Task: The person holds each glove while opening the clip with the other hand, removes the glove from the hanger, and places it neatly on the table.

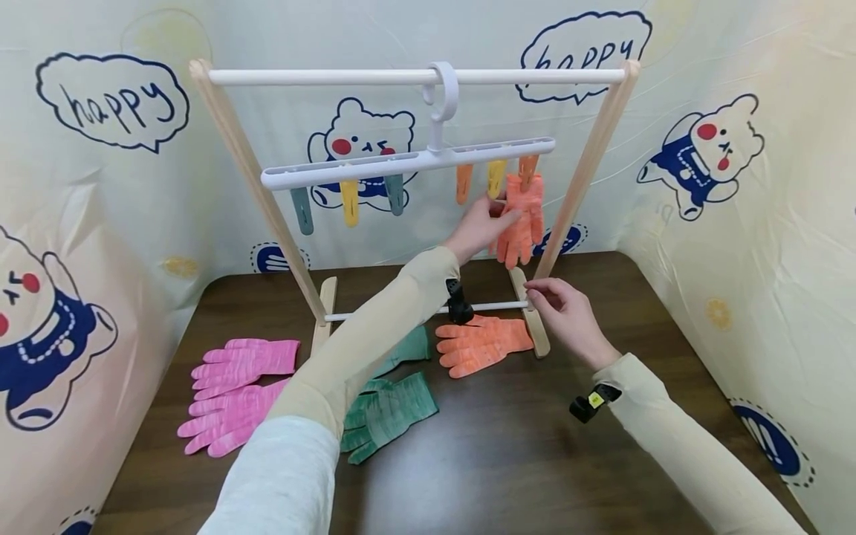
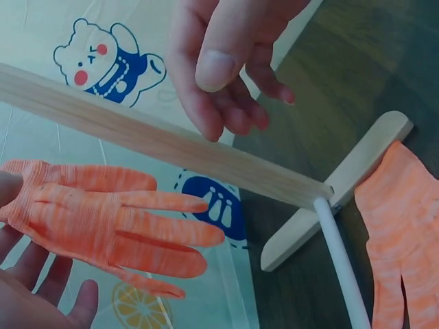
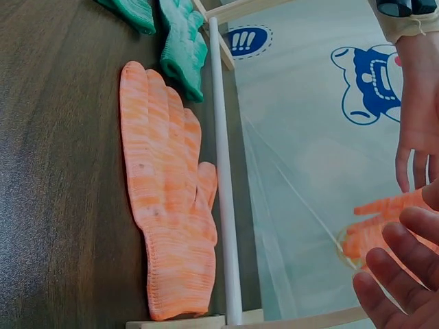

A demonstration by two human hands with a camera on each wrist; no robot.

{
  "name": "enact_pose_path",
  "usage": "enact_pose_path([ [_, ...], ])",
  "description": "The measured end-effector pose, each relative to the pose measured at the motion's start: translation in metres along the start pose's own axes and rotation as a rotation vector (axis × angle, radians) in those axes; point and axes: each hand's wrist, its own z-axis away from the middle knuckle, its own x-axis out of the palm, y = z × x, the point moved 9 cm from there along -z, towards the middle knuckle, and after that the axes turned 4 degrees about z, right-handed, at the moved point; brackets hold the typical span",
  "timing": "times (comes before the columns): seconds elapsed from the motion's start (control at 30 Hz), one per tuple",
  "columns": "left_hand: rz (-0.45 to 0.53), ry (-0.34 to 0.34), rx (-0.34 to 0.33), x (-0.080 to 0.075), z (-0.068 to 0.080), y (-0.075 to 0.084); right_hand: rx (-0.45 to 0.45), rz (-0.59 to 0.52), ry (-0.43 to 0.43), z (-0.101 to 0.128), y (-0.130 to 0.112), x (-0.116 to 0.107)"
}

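Observation:
An orange knit glove (image 1: 523, 223) hangs, fingers down, below the orange clothespin (image 1: 528, 171) at the right end of a white clip hanger (image 1: 401, 165). My left hand (image 1: 478, 229) holds it at the side; in the left wrist view the thumb (image 2: 8, 188) lies over the cuff with the fingers behind. Lower down, by the foot of the right wooden post (image 1: 588, 163), my right hand (image 1: 568, 316) has loosely bent fingers and nothing in them. A second orange glove (image 3: 164, 185) lies flat on the table below the hands.
Two pink gloves (image 1: 244, 368) lie at the left of the brown table (image 1: 508, 461). Green gloves (image 1: 394, 409) lie partly behind the left forearm. More clips, including a yellow one (image 1: 349, 202), hang along the hanger, which hooks over a white rod (image 1: 321, 77).

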Motion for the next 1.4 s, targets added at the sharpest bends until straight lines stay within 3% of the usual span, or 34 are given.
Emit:
enact_pose_path([
  [0.27, -0.044, -0.015, 0.039, 0.005, 0.01, 0.01, -0.011, -0.012, 0.018, -0.001, -0.005, -0.003],
  [0.47, -0.031, -0.026, 0.014, 0.01, 0.018, 0.007, -0.031, -0.033, 0.032, 0.001, -0.012, -0.007],
  [0.63, 0.019, -0.026, 0.009, 0.011, 0.025, 0.006, -0.079, -0.058, 0.099, -0.001, -0.025, -0.019],
  [0.87, 0.05, -0.036, -0.004, 0.008, 0.032, -0.001, -0.145, -0.092, 0.268, -0.009, -0.052, -0.051],
  [1.03, 0.062, -0.044, 0.016, 0.009, 0.039, -0.003, -0.141, -0.137, 0.353, -0.012, -0.064, -0.071],
  [1.2, 0.075, -0.069, 0.01, 0.013, 0.046, -0.004, -0.127, -0.14, 0.396, -0.014, -0.069, -0.082],
  [1.4, 0.084, -0.107, 0.003, 0.017, 0.057, -0.003, -0.101, -0.105, 0.381, -0.019, -0.075, -0.082],
])
